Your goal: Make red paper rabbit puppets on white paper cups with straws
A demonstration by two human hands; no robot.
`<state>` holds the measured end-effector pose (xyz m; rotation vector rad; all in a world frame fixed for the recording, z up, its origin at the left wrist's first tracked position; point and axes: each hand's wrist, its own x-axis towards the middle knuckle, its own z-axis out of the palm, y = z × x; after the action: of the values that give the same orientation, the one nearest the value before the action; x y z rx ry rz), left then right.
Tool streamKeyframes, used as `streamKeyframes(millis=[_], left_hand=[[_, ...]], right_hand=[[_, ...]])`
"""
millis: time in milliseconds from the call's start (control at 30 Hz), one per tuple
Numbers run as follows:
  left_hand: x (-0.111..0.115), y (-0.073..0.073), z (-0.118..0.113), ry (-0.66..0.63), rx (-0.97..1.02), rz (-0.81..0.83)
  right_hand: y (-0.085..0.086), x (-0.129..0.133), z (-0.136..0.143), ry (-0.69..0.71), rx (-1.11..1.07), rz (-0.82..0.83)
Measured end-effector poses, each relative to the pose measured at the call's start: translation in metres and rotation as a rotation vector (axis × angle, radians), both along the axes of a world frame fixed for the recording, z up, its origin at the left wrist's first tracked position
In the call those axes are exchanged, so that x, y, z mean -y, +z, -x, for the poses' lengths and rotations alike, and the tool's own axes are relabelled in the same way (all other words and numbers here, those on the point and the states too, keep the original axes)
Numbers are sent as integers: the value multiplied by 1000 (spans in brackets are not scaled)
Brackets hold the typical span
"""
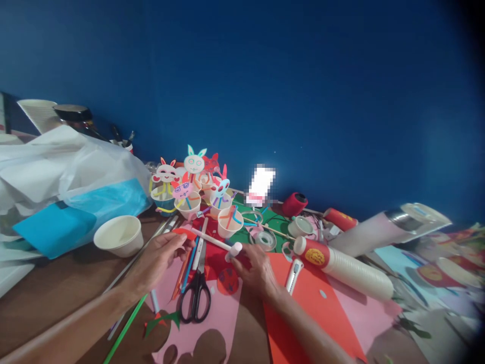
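My left hand (161, 258) pinches a small red paper piece (185, 233) between thumb and fingers. Across from it, my right hand (258, 268) is closed on a small white tube (235, 249), whose exact kind I cannot make out. A thin white stick (212, 239) runs between the two hands; whether either one grips it is unclear. Just below the right fingers lies a red paper disc (228, 281) with a drawn face. Black-handled scissors (195, 298) rest on cut pink paper (212, 328) between my forearms.
Paper cups with animal-face figures (194, 163) stand behind my hands. A white cup (118, 235) sits left, near plastic bags (87, 162). On the right are a cutter (294, 275), orange paper (303, 313), stacked cups (356, 273) and tape (262, 239). A blue wall (303, 91) rises behind.
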<state>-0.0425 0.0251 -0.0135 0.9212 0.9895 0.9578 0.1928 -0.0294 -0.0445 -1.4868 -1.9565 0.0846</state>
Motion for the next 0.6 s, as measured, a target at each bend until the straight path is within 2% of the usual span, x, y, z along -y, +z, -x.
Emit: streamKeyframes(millis=[100,267,433,600], left_hand=[[1,-1,-1,13,-52,25],[8,4,-7,-51,-109,25],[12,8,-12,-132,-142,41],[11,2,-8,-127,-143,37]], right_hand=[[0,-2,6,-11,17,0],[-2,-1,12,-27,73,50],[-2,0,11,2,78,1],[1,6,2,-28,33,-81]])
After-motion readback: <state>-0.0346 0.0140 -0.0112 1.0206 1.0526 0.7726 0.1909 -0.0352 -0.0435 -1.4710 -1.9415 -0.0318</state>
